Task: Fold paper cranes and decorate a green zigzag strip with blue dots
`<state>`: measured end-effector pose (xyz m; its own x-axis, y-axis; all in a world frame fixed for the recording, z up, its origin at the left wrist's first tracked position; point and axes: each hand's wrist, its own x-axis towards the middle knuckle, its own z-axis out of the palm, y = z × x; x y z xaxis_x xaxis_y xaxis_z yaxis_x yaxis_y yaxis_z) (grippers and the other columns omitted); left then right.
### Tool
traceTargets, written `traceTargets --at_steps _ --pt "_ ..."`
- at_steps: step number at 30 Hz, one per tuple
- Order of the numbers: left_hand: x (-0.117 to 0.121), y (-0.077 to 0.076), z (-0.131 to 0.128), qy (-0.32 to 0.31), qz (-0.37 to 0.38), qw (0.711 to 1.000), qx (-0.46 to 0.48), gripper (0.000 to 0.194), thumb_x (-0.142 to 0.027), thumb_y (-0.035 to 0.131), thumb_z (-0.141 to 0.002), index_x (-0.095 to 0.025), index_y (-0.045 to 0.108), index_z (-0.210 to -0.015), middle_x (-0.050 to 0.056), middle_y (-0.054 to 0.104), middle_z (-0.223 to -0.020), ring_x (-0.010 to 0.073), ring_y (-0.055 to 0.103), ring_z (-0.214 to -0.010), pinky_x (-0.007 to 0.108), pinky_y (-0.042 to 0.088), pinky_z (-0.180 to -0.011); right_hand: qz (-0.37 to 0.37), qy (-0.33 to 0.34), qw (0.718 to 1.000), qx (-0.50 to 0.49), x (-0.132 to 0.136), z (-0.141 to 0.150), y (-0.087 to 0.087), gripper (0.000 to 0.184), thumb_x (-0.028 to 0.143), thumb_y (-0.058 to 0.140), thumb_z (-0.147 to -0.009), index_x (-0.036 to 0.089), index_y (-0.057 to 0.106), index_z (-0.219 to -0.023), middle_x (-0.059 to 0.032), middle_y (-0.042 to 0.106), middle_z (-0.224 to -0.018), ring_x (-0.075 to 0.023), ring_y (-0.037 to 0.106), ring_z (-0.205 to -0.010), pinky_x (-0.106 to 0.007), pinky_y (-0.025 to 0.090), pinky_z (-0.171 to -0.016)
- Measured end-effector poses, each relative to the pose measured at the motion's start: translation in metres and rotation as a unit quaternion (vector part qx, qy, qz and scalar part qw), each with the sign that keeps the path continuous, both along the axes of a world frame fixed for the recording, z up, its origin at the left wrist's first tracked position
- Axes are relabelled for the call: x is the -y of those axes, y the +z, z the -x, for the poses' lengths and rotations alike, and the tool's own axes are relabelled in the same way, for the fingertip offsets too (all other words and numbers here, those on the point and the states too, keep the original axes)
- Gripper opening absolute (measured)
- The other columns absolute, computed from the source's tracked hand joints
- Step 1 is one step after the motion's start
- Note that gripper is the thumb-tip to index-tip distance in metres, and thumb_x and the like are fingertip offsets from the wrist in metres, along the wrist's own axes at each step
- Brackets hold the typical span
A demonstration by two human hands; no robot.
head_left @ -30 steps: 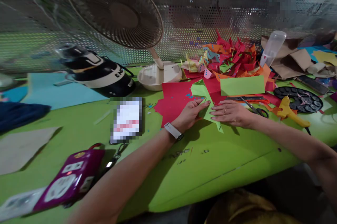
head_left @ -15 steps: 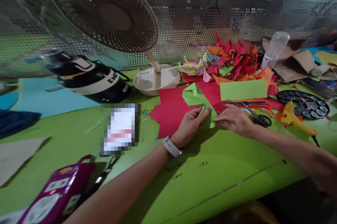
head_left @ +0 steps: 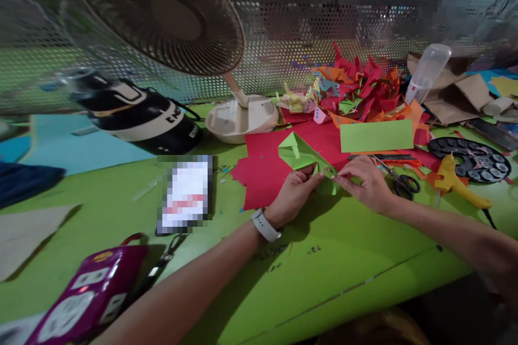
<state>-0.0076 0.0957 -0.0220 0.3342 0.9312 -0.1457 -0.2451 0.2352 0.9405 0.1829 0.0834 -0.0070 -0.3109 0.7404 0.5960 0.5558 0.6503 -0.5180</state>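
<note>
Pinching the folded light-green paper (head_left: 298,157), the left hand (head_left: 292,195) is pointing inward, thumb uppermost; the right hand (head_left: 369,185) is gripping its edge, fingertips nearly together.

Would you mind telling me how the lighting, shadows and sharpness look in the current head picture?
Head view: rather dim, with a shadow on the green table below the left hand; head view: bright sheen on the purple power strip; head view: the dark bottle looks smeared at its top end, and coarse pixel blocks mask a bright screen-like thing.
</note>
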Motion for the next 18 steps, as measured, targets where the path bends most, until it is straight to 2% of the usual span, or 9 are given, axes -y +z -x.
traceTargets --at_steps 4,7,12,18 --pt "0.0011 -0.0008 -0.0005 -0.006 -0.006 1.000 0.017 0.037 -0.045 0.085 -0.069 -0.017 0.072 -0.090 0.002 0.075 -0.079 0.0119 0.066 -0.065 0.023 0.052 -0.068 0.033 -0.014 0.998 -0.043 0.0002 0.0012 -0.0023 0.020 0.034 0.062 -0.093 0.020 0.067 -0.080 -0.0062 0.068 -0.090 -0.0206 0.060 -0.092 -0.039 0.045 -0.085" --pt "0.0014 -0.0008 -0.0005 0.000 0.012 0.999 0.030 0.036 -0.041 0.086 -0.066 -0.017 0.072 -0.089 0.001 0.075 -0.078 0.0136 0.068 -0.067 0.024 0.053 -0.068 0.070 -0.017 0.995 -0.070 -0.0024 0.0009 -0.0060 0.016 0.031 0.064 -0.090 0.020 0.063 -0.077 -0.0069 0.066 -0.094 -0.0217 0.059 -0.098 -0.040 0.045 -0.088" --pt "0.0015 0.0005 -0.0009 0.014 0.066 0.997 0.047 0.034 -0.038 0.089 -0.061 -0.017 0.073 -0.083 0.002 0.075 -0.072 0.0157 0.069 -0.064 0.024 0.052 -0.060 0.166 -0.009 0.982 -0.088 -0.0068 0.0003 -0.0081 0.019 0.030 0.063 -0.089 0.021 0.058 -0.074 -0.0038 0.062 -0.082 -0.0201 0.057 -0.086 -0.037 0.048 -0.079" --pt "0.0038 0.0058 -0.0049 -0.019 0.029 0.998 0.046 0.033 -0.042 0.087 -0.066 -0.018 0.074 -0.084 0.002 0.077 -0.079 0.0153 0.071 -0.072 0.024 0.054 -0.068 0.212 -0.004 0.971 -0.112 -0.0070 0.0011 -0.0069 0.021 0.034 0.062 -0.089 0.021 0.057 -0.073 -0.0046 0.061 -0.083 -0.0199 0.058 -0.088 -0.036 0.049 -0.078"
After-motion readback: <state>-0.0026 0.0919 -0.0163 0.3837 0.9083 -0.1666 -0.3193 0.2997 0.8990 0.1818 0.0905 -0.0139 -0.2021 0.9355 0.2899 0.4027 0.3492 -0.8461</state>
